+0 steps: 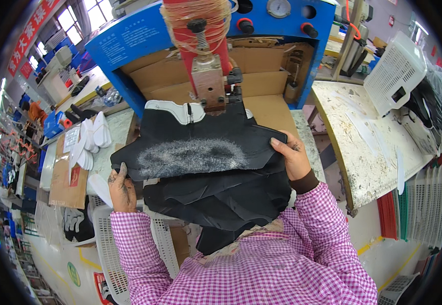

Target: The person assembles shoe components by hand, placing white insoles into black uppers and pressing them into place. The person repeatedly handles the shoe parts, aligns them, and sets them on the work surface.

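Note:
My left hand (pixel 123 190) pinches the left corner of a flat black shoe upper (pixel 216 131), thumb on top. At its right corner my right hand (pixel 294 158) grips the same piece, thumb above and fingers beneath. A rough whitish patch (pixel 193 156) spreads across the near half of the upper. White trim (pixel 172 111) shows along its far edge, which lies under the metal head (pixel 208 84) of a blue-framed machine. More black pieces (pixel 221 195) hang below the upper, close against my checked smock; their lower ends overlap, so I cannot tell how many.
A blue machine frame (pixel 139 40) with knobs and a gauge stands ahead, lined with cardboard. White sole-shaped pieces (pixel 96 133) lie on the left bench. The worn right-hand table (pixel 353 152) carries a white basket (pixel 396 73). Another white basket (pixel 110 254) sits low at left.

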A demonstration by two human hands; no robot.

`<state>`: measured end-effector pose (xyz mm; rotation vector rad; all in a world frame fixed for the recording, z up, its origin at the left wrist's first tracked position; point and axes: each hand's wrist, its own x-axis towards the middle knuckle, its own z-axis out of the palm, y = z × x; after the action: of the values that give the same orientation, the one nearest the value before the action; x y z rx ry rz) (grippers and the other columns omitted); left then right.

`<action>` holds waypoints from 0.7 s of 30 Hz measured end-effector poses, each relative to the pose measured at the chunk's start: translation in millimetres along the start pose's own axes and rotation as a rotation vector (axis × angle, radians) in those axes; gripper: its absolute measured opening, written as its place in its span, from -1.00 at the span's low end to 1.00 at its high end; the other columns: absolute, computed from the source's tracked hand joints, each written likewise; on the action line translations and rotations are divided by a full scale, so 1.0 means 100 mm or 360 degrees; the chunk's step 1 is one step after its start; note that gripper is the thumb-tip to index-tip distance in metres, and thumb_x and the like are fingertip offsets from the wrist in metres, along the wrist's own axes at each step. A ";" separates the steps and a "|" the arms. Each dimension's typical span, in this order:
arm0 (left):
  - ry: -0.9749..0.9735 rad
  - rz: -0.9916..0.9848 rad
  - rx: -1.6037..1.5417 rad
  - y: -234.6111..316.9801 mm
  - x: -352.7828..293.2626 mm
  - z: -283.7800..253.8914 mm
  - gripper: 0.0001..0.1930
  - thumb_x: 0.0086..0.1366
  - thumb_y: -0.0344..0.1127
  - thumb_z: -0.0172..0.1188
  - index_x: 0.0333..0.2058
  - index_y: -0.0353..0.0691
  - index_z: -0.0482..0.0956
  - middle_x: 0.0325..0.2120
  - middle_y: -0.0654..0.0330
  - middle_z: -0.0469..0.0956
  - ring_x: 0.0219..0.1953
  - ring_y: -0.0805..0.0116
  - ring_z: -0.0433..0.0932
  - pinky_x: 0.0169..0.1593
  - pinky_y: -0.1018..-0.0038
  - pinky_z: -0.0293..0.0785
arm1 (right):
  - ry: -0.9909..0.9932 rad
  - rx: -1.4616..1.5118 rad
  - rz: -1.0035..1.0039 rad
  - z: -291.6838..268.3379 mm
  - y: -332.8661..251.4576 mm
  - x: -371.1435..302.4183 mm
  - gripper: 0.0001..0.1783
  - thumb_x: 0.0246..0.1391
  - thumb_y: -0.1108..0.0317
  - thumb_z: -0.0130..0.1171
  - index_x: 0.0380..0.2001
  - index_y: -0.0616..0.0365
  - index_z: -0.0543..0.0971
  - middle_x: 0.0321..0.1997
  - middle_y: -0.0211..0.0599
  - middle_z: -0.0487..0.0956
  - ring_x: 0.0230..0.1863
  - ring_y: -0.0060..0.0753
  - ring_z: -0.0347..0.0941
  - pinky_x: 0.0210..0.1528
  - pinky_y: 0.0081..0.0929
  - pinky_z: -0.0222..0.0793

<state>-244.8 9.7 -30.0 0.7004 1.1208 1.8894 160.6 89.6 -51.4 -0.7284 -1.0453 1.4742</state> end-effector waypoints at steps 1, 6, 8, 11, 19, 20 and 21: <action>-0.0131 0.0062 -0.0028 0.04 -0.03 -0.02 -0.91 0.29 -0.51 0.06 -0.23 -0.30 0.46 -0.21 0.14 0.54 -0.14 0.36 0.53 0.01 0.44 0.44 | 0.0050 -0.0026 -0.0009 0.03 0.00 0.01 -0.69 0.09 0.44 0.15 -0.09 0.33 0.51 -0.16 -0.34 0.58 -0.13 -0.54 0.46 0.00 -0.59 0.32; -0.0011 0.0013 -0.0061 -0.14 -0.14 0.37 -0.90 0.23 -0.55 0.15 -0.38 -0.21 0.42 -0.39 0.30 0.50 -0.32 0.51 0.51 -0.17 0.57 0.47 | 0.0127 -0.0210 -0.0135 -0.24 -0.26 -0.16 -0.72 0.10 0.48 0.11 -0.11 0.33 0.51 -0.18 -0.34 0.58 -0.16 -0.56 0.45 -0.02 -0.61 0.31; -0.0042 -0.0035 -0.0112 -0.24 -0.13 0.55 -0.76 0.20 -0.56 0.18 -0.51 -0.10 0.33 -0.47 0.35 0.47 -0.38 0.58 0.49 -0.20 0.59 0.46 | 0.0237 -0.0286 -0.0152 -0.37 -0.36 -0.30 -0.74 0.11 0.46 0.10 -0.12 0.32 0.51 -0.21 -0.37 0.57 -0.17 -0.58 0.44 -0.04 -0.63 0.29; -0.0134 -0.0150 -0.0158 -0.40 -0.16 0.66 -0.64 0.17 -0.57 0.21 -0.65 -0.04 0.26 -0.53 0.39 0.45 -0.43 0.59 0.46 -0.21 0.58 0.44 | 0.0266 -0.0433 -0.0182 -0.47 -0.48 -0.51 -0.71 0.09 0.41 0.10 -0.11 0.30 0.47 -0.18 -0.37 0.55 -0.17 -0.58 0.43 -0.03 -0.64 0.27; -0.0243 -0.0215 0.1175 -0.37 -0.26 -0.39 -0.67 0.09 -0.26 0.34 -0.28 -0.42 0.53 -0.41 0.16 0.56 -0.34 0.45 0.50 -0.14 0.55 0.39 | -0.0212 -0.1123 0.0390 -0.52 -0.20 -0.90 -0.72 0.03 0.30 0.13 -0.20 0.20 0.44 -0.31 -0.46 0.47 -0.30 -0.66 0.31 -0.23 -0.68 0.21; -0.0027 -0.0014 0.1430 -0.31 -0.24 -0.58 -0.58 0.08 -0.20 0.35 -0.23 -0.44 0.51 -0.36 0.07 0.56 -0.28 0.34 0.52 -0.11 0.49 0.40 | -0.0289 -0.1387 0.0409 -0.57 -0.18 -0.89 -0.66 0.03 0.29 0.14 -0.14 0.21 0.46 -0.27 -0.46 0.49 -0.29 -0.66 0.30 -0.25 -0.66 0.20; 0.0221 0.0115 0.1742 -0.24 -0.19 -0.76 -0.50 0.06 -0.15 0.36 -0.18 -0.46 0.49 -0.30 -0.01 0.55 -0.23 0.24 0.54 -0.08 0.42 0.42 | -0.0284 -0.1442 0.0248 -0.63 -0.18 -0.87 -0.64 0.03 0.30 0.14 -0.10 0.21 0.46 -0.26 -0.46 0.50 -0.29 -0.66 0.30 -0.26 -0.65 0.20</action>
<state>-285.3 -33.4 -86.5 1.1897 2.2593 1.2629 239.5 16.8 -71.0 -1.3423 -1.8610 1.1616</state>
